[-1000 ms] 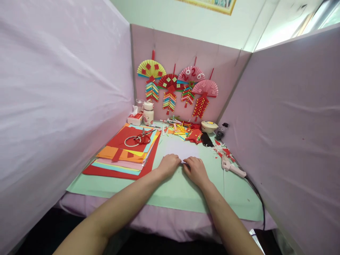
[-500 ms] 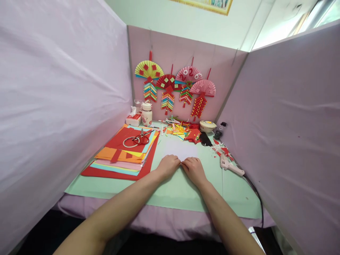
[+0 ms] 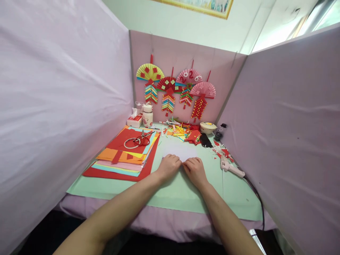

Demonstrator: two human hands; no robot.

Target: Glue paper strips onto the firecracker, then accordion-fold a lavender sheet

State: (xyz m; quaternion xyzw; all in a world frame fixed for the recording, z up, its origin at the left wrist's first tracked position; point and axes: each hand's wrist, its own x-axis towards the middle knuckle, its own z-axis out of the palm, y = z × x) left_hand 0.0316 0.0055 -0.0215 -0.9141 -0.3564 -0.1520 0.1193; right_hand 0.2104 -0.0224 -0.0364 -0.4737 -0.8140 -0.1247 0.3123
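My left hand (image 3: 170,166) and my right hand (image 3: 194,169) meet over the middle of the table, fingers curled and fingertips nearly touching. Whatever lies between those fingers is hidden or too small to name. Just beyond them a pale lilac sheet of paper (image 3: 179,148) lies flat on the light green table cover (image 3: 170,196). Left of my left hand is a stack of coloured paper (image 3: 117,140), with red-handled scissors (image 3: 142,141) and a white ring on top.
A white glue gun (image 3: 231,167) with a black cord lies at the right. Paper scraps (image 3: 180,130), a lidded bowl (image 3: 208,127), a white bottle (image 3: 147,116) and a tissue box (image 3: 135,121) stand along the back. Paper fan decorations (image 3: 150,72) hang on the pink panel. Fabric walls flank the table.
The whole view has shifted slightly, so the background sits a little lower. My hands keep nearly the same pose, with the fingers still curled together.
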